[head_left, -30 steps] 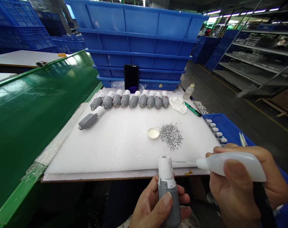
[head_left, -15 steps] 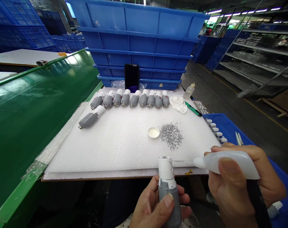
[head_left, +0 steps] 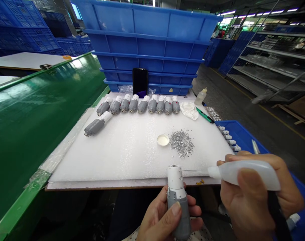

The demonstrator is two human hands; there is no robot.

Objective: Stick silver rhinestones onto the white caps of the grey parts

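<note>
I see the left hand [head_left: 163, 219] grasping a grey-white cylinder [head_left: 175, 177] in front of the shiny pile [head_left: 181, 144]; the right hand [head_left: 257, 202] grasps a bottle [head_left: 230, 172], right of the pile. Hard squeezing might spill its content.

Floor [head_left: 232, 97] gray, yellow line [head_left: 296, 133] running diagonally at right. Multi-tier metal rack [head_left: 273, 67] alongside. Tube lights [head_left: 277, 12] lit overhead, upper right; far end too small to read. Bright pane [head_left: 76, 11] upper left. Left side: long green panel [head_left: 54, 90], white table [head_left: 16, 60] beyond, blue baskets [head_left: 21, 36] stacked behind. Blue crate stack [head_left: 152, 20] blocks center.
</note>
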